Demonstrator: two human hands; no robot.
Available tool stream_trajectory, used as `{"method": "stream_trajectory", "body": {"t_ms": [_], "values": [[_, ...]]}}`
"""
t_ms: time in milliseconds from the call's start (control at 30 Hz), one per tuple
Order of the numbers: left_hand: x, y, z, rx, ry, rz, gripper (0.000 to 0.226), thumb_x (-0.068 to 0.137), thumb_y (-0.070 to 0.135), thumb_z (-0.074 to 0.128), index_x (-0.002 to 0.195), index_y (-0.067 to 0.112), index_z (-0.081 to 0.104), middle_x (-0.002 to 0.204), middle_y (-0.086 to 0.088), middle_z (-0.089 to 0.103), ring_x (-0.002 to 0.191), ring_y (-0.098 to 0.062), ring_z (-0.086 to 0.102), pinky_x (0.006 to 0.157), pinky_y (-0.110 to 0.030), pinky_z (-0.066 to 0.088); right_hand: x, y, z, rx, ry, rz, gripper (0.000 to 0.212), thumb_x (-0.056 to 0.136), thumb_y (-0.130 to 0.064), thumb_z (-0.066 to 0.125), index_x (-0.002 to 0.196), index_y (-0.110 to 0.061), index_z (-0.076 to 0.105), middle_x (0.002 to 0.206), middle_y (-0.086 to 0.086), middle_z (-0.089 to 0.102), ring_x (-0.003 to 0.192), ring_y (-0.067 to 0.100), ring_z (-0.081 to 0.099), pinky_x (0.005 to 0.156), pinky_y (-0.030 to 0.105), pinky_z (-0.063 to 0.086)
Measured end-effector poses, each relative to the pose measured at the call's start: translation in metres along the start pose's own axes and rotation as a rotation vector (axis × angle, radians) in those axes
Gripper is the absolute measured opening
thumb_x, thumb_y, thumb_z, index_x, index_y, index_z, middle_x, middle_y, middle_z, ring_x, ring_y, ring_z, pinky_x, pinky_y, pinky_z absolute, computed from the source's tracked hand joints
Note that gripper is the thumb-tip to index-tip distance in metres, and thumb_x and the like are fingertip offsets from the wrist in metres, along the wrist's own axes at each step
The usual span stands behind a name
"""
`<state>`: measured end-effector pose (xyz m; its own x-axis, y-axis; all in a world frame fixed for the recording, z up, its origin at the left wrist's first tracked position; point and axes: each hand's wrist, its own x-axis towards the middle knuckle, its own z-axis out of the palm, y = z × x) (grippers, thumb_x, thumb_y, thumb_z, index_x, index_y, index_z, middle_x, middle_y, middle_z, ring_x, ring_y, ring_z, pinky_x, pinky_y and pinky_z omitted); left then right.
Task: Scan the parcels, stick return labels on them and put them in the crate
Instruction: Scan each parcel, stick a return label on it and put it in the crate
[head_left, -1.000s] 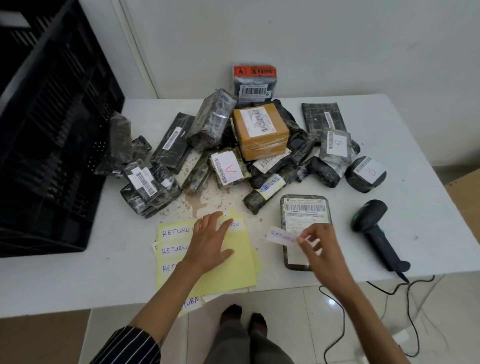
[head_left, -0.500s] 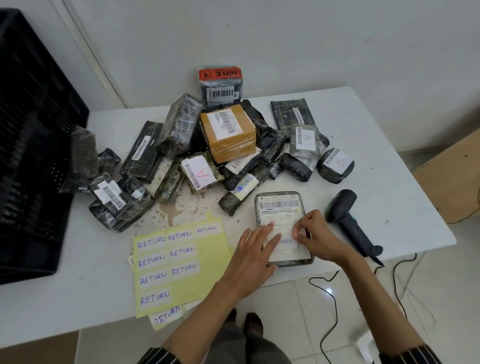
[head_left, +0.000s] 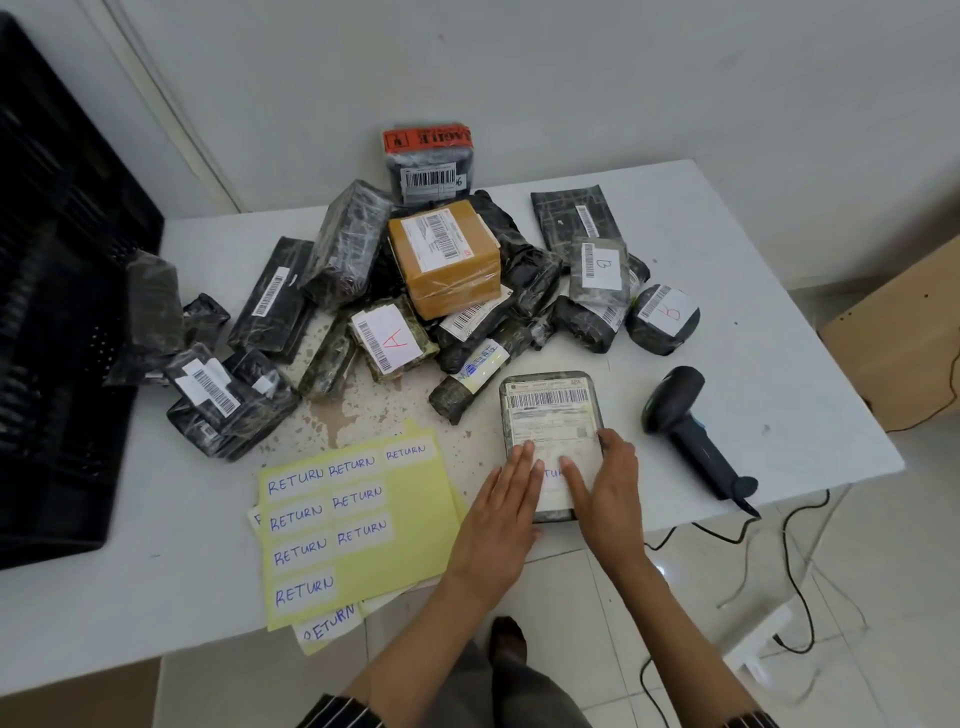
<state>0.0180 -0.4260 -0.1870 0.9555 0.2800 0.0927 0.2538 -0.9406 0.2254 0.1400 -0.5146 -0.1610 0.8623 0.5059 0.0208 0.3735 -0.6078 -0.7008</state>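
A flat grey parcel near the front edge of the surface is pressed by the left hand and right hand, fingers straight. A RETURN label is partly seen between them. Yellow label sheets are laid left of it, a scanner right. Toward the back edge, wrapped parcels are heaped; a black crate is set at the left edge.

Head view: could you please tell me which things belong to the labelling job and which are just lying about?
Job: left hand, right hand, return label, flat parcel, label sheets, scanner, parcel pile, crate.
Lying about: cardboard box, table stain.
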Motion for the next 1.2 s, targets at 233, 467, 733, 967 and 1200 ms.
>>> {"method": "stream_trajectory", "body": {"t_ms": [233, 467, 733, 967, 1200], "values": [[-0.002, 0.018, -0.005, -0.208, -0.062, -0.208, 0.098, 0.067, 0.025, 0.083, 0.144, 0.002, 0.027, 0.151, -0.026, 0.017, 0.05, -0.009, 0.051, 0.036, -0.012, 0.024, 0.001, 0.007, -0.004, 0.219, -0.098, 0.132, 0.058, 0.094, -0.027, 0.052, 0.143, -0.012, 0.025, 0.131, 0.004, 0.043, 0.121, 0.018, 0.041, 0.102, 0.03, 0.036], [-0.004, 0.019, -0.006, -0.519, -0.007, -0.212, 0.064, 0.087, 0.006, 0.063, 0.137, 0.021, 0.027, 0.157, -0.016, -0.004, 0.107, -0.019, 0.06, 0.07, -0.02, 0.056, -0.003, 0.028, -0.022, 0.295, -0.336, 0.117, 0.057, 0.09, -0.028, 0.06, 0.139, -0.03, 0.03, 0.133, -0.01, 0.046, 0.124, 0.015, 0.044, 0.103, 0.037, 0.04], [-0.015, 0.022, -0.045, -1.024, 0.103, -0.539, 0.085, 0.079, 0.018, 0.075, 0.14, 0.037, 0.018, 0.129, 0.023, 0.045, 0.115, 0.003, 0.051, 0.093, -0.005, 0.04, -0.013, -0.006, -0.039, 0.591, -0.369, 0.206, 0.042, 0.091, -0.021, 0.059, 0.124, -0.034, 0.035, 0.122, 0.002, 0.056, 0.11, 0.012, 0.057, 0.077, 0.017, 0.051], [-0.028, 0.005, -0.109, -1.014, 0.389, -0.604, 0.077, 0.077, 0.022, 0.076, 0.137, 0.039, 0.03, 0.122, 0.022, 0.052, 0.111, 0.005, 0.054, 0.085, -0.014, 0.05, -0.004, -0.077, -0.054, 0.75, -0.42, 0.087, 0.036, 0.092, -0.019, 0.057, 0.12, -0.032, 0.039, 0.117, 0.003, 0.062, 0.1, 0.015, 0.064, 0.078, 0.026, 0.054], [-0.044, -0.045, -0.193, -0.96, 0.666, -0.601, 0.061, 0.082, 0.018, 0.07, 0.131, 0.037, 0.04, 0.12, 0.02, 0.057, 0.108, 0.007, 0.055, 0.079, -0.011, 0.049, 0.011, -0.179, -0.046, 0.902, -0.547, -0.077, 0.037, 0.091, -0.011, 0.057, 0.119, -0.031, 0.041, 0.117, 0.0, 0.062, 0.1, 0.01, 0.064, 0.074, 0.023, 0.053]]}}
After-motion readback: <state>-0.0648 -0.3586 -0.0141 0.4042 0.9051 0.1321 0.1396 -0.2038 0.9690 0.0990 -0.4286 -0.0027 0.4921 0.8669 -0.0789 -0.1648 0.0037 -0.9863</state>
